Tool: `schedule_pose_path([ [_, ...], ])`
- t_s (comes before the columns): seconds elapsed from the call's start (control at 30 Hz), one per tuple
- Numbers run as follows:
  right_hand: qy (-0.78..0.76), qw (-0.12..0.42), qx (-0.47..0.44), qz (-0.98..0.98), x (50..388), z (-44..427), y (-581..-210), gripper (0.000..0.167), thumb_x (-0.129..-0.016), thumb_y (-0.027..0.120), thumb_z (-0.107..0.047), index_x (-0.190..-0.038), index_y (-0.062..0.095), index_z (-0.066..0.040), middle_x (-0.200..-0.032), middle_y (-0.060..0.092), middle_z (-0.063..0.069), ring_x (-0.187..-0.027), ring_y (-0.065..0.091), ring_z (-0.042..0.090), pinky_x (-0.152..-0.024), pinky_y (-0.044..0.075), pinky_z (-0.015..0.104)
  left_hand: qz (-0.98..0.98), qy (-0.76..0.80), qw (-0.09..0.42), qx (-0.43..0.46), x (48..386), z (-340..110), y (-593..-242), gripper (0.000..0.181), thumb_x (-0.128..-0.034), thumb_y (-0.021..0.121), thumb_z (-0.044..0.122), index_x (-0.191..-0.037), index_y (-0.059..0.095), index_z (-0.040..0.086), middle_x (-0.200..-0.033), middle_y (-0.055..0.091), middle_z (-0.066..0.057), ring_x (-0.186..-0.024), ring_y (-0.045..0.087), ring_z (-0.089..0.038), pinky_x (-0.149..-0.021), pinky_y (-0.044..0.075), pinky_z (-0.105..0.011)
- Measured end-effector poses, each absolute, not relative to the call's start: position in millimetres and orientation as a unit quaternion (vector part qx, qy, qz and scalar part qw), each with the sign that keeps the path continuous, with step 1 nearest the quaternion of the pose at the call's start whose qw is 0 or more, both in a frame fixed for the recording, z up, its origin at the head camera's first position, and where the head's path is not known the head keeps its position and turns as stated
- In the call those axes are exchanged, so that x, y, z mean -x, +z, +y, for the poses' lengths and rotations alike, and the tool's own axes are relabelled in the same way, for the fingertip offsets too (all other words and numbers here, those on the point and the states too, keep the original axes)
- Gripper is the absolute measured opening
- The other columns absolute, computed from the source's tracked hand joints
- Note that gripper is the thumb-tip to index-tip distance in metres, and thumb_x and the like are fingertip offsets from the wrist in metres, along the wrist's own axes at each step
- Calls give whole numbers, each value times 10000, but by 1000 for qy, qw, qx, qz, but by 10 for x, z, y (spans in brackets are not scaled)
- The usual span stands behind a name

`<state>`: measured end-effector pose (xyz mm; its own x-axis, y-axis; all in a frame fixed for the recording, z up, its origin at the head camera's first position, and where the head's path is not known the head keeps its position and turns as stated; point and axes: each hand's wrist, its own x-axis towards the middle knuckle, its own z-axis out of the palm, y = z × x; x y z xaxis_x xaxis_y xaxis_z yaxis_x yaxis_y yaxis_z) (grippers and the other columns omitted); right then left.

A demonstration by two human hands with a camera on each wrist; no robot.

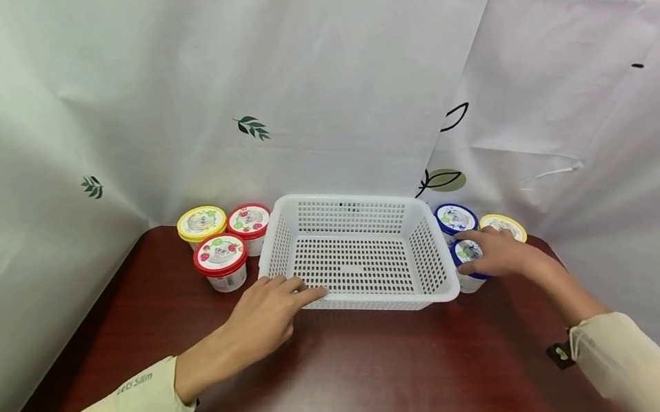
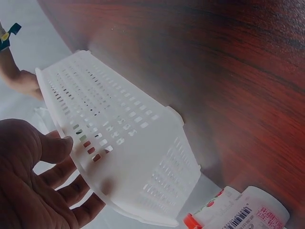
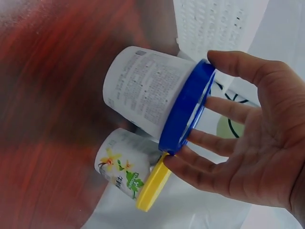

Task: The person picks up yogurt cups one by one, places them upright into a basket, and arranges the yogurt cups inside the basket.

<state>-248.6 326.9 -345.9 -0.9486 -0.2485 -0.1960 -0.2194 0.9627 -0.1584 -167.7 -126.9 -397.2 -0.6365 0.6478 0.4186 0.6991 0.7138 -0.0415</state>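
Note:
A white perforated plastic basket (image 1: 358, 304) stands on the table. At its near left corner my left hand (image 1: 266, 315) holds the rim, thumb on one side and fingers on the other, as the left wrist view shows. My right hand (image 1: 495, 250) reaches over a blue-lidded tub (image 3: 143, 86) beside the basket's right end. In the right wrist view its thumb and spread fingers span the lid, tips at the lid's edge. Behind that tub stands another blue-lidded tub (image 1: 455, 217). A yellow-lidded tub (image 3: 128, 167) is close to the fingers, partly hidden in the head view.
Left of the basket stand a yellow-lidded tub (image 1: 200, 221) and two red-lidded tubs, one nearer (image 1: 220, 255) and one against the basket (image 1: 249, 221). The dark red-brown table (image 1: 352, 377) extends toward me. White patterned sheeting (image 1: 338, 79) hangs behind and at both sides.

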Motion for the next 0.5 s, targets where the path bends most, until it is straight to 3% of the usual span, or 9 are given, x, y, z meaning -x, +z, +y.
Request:
schedule_pose_path([
  [0.3,-84,150,133,976,2606,3306,-3374,916,-892,882,-444,-1619,550,4,-1537,566,439,-1390,583,600,-1063,575,739,-906,-64,210,362,1652,-1256,-3985,616,-835,778,-72,-1358,815,251,-1082,791,-13,-952,725,-261,-831,594,-416],
  [0.5,-92,171,136,971,2629,3310,-3344,951,-880,902,-429,-1635,524,9,-1540,607,397,-1369,641,540,-1108,562,709,-906,-66,210,362,1644,-1253,-3988,630,-829,796,-75,-1373,808,243,-1094,794,-25,-964,725,-269,-847,602,-427],
])
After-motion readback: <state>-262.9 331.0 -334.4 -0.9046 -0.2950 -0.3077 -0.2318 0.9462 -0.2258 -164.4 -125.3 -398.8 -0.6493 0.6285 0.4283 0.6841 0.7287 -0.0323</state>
